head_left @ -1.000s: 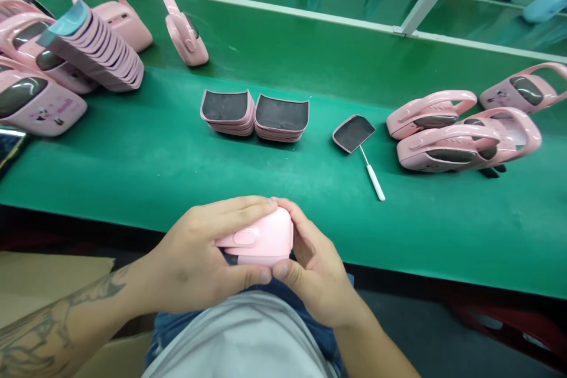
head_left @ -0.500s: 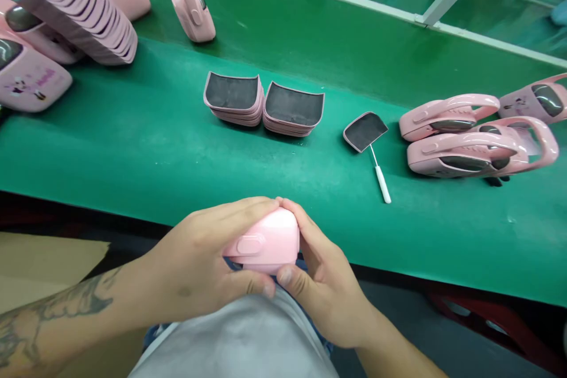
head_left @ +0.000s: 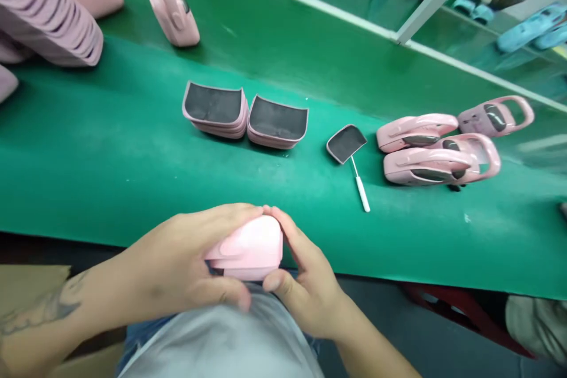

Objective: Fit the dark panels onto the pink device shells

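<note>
Both hands hold one pink plastic case (head_left: 250, 245) in front of my body, just below the near edge of the green belt (head_left: 110, 147). My left hand (head_left: 177, 263) wraps over its top and left side, thumb under it. The fingers of my right hand (head_left: 305, 280) close on its right end, thumb at the lower edge. An oval button shows on the case's front. Its underside is hidden by my fingers.
Two stacks of pink trays with dark insides (head_left: 215, 109) (head_left: 277, 121) lie mid-belt. A single dark-faced panel (head_left: 346, 143) and a white stick (head_left: 361, 189) lie to their right. Pink handled cases (head_left: 432, 159) sit far right; more pink parts (head_left: 53, 29) and an upright case (head_left: 170, 3) far left.
The view has shifted, so the belt items sit further left in frame. My hands keep the same grip on the pink case, which has tipped slightly.
</note>
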Motion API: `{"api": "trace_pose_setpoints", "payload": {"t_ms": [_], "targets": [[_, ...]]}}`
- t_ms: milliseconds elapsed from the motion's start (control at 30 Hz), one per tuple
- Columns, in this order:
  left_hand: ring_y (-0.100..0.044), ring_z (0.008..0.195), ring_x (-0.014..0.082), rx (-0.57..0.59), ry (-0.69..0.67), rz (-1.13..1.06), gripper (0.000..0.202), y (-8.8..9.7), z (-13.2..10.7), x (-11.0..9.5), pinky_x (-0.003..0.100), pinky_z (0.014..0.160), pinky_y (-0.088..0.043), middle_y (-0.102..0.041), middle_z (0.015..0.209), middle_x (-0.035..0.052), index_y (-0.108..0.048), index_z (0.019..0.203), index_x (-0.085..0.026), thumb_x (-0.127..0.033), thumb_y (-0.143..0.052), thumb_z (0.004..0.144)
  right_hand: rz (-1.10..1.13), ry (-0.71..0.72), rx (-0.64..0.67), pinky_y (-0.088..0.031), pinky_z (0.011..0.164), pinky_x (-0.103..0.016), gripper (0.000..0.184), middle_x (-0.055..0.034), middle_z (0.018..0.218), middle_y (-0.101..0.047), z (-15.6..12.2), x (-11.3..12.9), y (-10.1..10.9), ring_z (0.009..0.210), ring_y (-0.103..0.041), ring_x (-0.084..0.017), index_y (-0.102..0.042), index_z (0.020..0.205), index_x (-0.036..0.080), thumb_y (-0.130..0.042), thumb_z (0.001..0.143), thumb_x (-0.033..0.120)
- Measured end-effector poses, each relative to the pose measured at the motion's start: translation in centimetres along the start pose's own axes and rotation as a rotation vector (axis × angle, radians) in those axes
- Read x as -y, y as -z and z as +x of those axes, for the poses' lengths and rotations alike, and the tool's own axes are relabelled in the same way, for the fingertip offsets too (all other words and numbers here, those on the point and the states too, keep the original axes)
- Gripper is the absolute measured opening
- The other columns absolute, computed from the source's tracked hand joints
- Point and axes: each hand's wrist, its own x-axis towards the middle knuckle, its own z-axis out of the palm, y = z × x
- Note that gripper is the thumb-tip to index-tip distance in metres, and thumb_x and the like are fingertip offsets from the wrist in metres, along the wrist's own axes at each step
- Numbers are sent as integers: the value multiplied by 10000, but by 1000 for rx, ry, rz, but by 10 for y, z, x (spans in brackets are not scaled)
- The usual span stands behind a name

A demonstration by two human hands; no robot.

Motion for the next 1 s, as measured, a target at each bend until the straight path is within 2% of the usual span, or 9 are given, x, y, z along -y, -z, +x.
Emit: {"api": "trace_pose_setpoints", "payload": {"t_ms": [67, 200, 267, 333, 467, 667, 767, 867, 1000], "targets": [[-619, 1324, 353, -1, 26, 15, 1042, 8, 4, 6, 409, 1027, -593, -578, 1513, 102, -491, 1509, -310, -537, -951, 602, -84, 53, 6, -330, 1273, -550, 877, -75, 1686, -393, 4, -7, 3, 1544, -390, -332, -255, 1659, 350, -724, 938, 523], [-682, 1178, 297, 20, 97, -53, 850, 17, 10, 12, 344, 894, -627, -637, 1368, 91, -574, 1379, -272, -417, -947, 629, -183, 71, -26, -341, 1260, -570, 1062, -116, 1684, -371, 9, -18, -1, 1546, -368, -360, -223, 1669, 320, -859, 830, 462], [-700, 1134, 286, 14, 112, -163, 859, 18, 10, 13, 338, 867, -636, -658, 1328, 82, -575, 1371, -278, -437, -956, 618, -139, 50, -75, -353, 1253, -562, 976, -122, 1646, -419, 12, -20, -5, 1513, -416, -352, -300, 1644, 308, -839, 846, 466], [-678, 1221, 311, -77, 101, -326, 924, 16, 7, 14, 383, 963, -624, -638, 1391, 109, -535, 1414, -287, -468, -965, 617, 1, 7, -132, -409, 1222, -537, 863, -118, 1615, -461, 14, -20, -8, 1472, -474, -345, -380, 1602, 301, -796, 874, 509], [-549, 1416, 374, -267, 94, -580, 1086, -8, -2, 14, 485, 1149, -516, -525, 1556, 188, -420, 1532, -284, -545, -955, 624, 351, 31, -209, -517, 1119, -505, 810, -140, 1499, -591, 17, -20, -18, 1358, -592, -362, -440, 1538, 259, -720, 879, 637], [-602, 1356, 399, -232, 132, -838, 1007, -49, -2, 0, 570, 1107, -534, -661, 1411, 198, -500, 1497, -214, -622, -894, 665, 523, 110, -298, -503, 1108, -572, 861, -170, 1446, -617, 12, -27, -38, 1335, -607, -390, -368, 1567, 248, -676, 870, 649], [-651, 1301, 376, -272, 168, -760, 1097, -43, -5, -4, 519, 1045, -592, -668, 1418, 164, -441, 1549, -266, -553, -948, 620, 485, 79, -276, -484, 1133, -579, 884, -168, 1519, -559, 5, -30, -34, 1395, -560, -389, -360, 1569, 263, -697, 858, 665], [-676, 1273, 340, -262, 241, -537, 1092, -26, -12, -8, 435, 1000, -625, -645, 1458, 120, -451, 1535, -319, -401, -991, 589, 382, 2, -256, -439, 1185, -552, 1046, -149, 1625, -452, 0, -31, -23, 1471, -482, -375, -329, 1586, 296, -863, 746, 617], [-660, 1281, 348, -260, 246, -374, 911, -14, -19, -9, 460, 1063, -584, -652, 1443, 88, -606, 1413, -324, -334, -989, 587, 314, -123, -220, -490, 1134, -538, 1093, -165, 1463, -627, 5, -28, -21, 1332, -619, -368, -428, 1544, 250, -957, 642, 569]]}}
